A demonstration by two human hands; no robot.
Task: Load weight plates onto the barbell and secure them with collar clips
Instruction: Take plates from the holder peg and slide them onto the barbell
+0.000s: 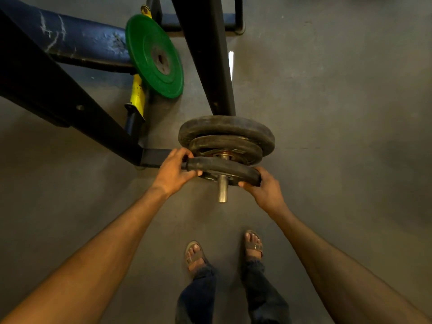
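Note:
The barbell's steel sleeve end [222,189] points toward me at centre. Two black rubber plates sit further in on it: a large plate [224,128] and a smaller plate [226,146] in front of it. A third small black plate [222,167] is threaded on the sleeve, apart from those two, with a gap between. My left hand [174,170] grips its left edge and my right hand [263,185] grips its right edge. No collar clip is visible.
A green plate [154,57] leans against a yellow post [137,92] at upper left. Black rack beams [208,54] and a blue padded bench [77,38] cross the top. My sandalled feet [195,254] stand on the grey floor just below the sleeve.

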